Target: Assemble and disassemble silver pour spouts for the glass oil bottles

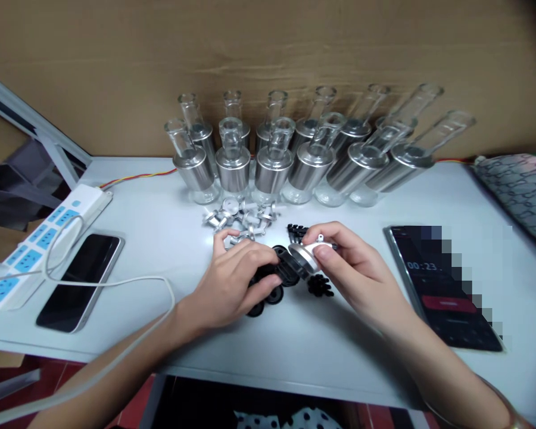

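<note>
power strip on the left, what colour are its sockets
Light blue sockets on a white power strip, seen in the head view.

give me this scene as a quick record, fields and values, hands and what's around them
left hand: fingers on a black round part
right hand: pinching a silver cap against the black part
near the hands: more black discs, small black pieces, a pile of silver fittings
back row: glass bottles with silver collars in two rows by the cardboard wall
left side: phone, power strip, white cable
right side: phone showing a timer, patterned pouch
surface: white table
</note>
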The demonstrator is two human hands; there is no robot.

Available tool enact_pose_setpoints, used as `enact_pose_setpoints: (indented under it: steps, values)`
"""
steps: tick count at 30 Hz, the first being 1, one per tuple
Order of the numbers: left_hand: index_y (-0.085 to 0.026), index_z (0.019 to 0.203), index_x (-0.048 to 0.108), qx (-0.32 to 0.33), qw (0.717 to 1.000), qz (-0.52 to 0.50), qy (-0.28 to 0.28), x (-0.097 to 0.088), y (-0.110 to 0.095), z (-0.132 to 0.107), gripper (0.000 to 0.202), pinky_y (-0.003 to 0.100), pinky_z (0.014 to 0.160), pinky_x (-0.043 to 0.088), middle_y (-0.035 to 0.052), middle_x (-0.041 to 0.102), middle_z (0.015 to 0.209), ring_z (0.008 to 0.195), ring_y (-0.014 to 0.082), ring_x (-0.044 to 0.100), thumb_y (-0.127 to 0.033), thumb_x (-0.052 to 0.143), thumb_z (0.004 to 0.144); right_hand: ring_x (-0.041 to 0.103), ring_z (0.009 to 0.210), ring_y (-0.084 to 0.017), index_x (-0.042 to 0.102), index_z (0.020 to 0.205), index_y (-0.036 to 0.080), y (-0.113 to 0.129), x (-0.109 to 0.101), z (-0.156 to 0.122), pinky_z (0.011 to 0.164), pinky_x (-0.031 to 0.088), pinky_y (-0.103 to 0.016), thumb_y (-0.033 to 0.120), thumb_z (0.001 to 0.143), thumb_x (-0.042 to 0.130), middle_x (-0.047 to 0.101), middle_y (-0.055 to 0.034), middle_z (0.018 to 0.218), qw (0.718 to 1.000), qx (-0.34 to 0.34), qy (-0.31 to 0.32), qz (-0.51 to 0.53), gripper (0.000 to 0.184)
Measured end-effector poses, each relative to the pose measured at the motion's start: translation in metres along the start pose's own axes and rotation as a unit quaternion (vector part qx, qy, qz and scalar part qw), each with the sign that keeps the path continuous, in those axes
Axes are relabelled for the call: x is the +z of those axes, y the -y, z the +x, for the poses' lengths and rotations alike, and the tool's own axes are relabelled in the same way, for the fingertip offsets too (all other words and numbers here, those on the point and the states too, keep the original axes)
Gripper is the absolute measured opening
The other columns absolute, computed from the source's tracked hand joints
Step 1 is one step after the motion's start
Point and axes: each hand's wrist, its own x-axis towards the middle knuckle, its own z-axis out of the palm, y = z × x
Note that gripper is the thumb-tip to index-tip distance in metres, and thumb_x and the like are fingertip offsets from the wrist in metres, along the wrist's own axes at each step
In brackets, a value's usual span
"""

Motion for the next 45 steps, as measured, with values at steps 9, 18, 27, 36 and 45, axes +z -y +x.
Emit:
enact_pose_setpoints:
  steps: [9, 18, 27, 36, 45]
  values:
    - [-0.019, 0.095, 0.052, -0.004, 0.999, 0.006, -0.046, 0.002, 0.003, 0.0, 0.005, 0.038, 0.096, 0.027, -0.0013, 0.069, 0.084, 0.075, 0.0121, 0.064, -0.021, 0.048, 0.095, 0.055, 0.063, -0.009, 0.058, 0.091, 0.022, -0.001, 0.0, 0.001, 0.059, 0.045, -0.018, 0.025, 0.092, 0.052, 0.057, 0.0026, 0.071, 0.997, -0.035, -0.02, -0.064, 0.007]
    - [-0.017, 0.088, 0.054, 0.015, 0.994, -0.05, -0.095, 0.004, 0.01, 0.002, 0.004, 0.033, 0.088, 0.038, -0.001, 0.069, 0.079, 0.07, 0.0103, 0.064, -0.018, 0.058, 0.09, 0.057, 0.06, -0.008, 0.057, 0.089, 0.02, -0.005, 0.004, 0.002, 0.056, 0.046, -0.017, 0.025, 0.09, 0.056, 0.057, 0.003, 0.068, 0.999, -0.044, -0.025, -0.01, 0.005]
    - [-0.016, 0.084, 0.057, 0.029, 0.987, -0.087, -0.129, 0.008, 0.013, 0.003, 0.005, 0.027, 0.071, 0.048, 0.0009, 0.069, 0.076, 0.068, 0.0105, 0.063, -0.017, 0.06, 0.088, 0.06, 0.06, -0.007, 0.057, 0.088, 0.02, -0.002, 0.009, 0.0, 0.057, 0.048, -0.016, 0.022, 0.087, 0.06, 0.061, 0.004, 0.067, 0.999, -0.038, -0.032, 0.018, 0.003]
    - [-0.016, 0.081, 0.056, 0.048, 0.986, -0.086, -0.132, 0.007, 0.013, 0.004, 0.008, 0.026, 0.069, 0.049, 0.0001, 0.069, 0.075, 0.07, 0.0102, 0.064, -0.013, 0.059, 0.088, 0.061, 0.061, -0.006, 0.057, 0.088, 0.021, -0.006, 0.013, -0.002, 0.056, 0.048, -0.014, 0.024, 0.087, 0.06, 0.061, 0.0043, 0.07, 0.999, -0.029, -0.029, 0.031, 0.005]
    - [-0.016, 0.084, 0.057, 0.045, 0.986, -0.095, -0.129, 0.006, 0.013, 0.002, 0.009, 0.026, 0.069, 0.05, 0.0012, 0.068, 0.077, 0.072, 0.0108, 0.064, -0.008, 0.059, 0.086, 0.062, 0.061, -0.01, 0.055, 0.086, 0.02, -0.008, 0.019, -0.005, 0.056, 0.051, -0.019, 0.033, 0.087, 0.061, 0.063, 0.0011, 0.07, 0.998, -0.035, -0.046, 0.013, 0.014]
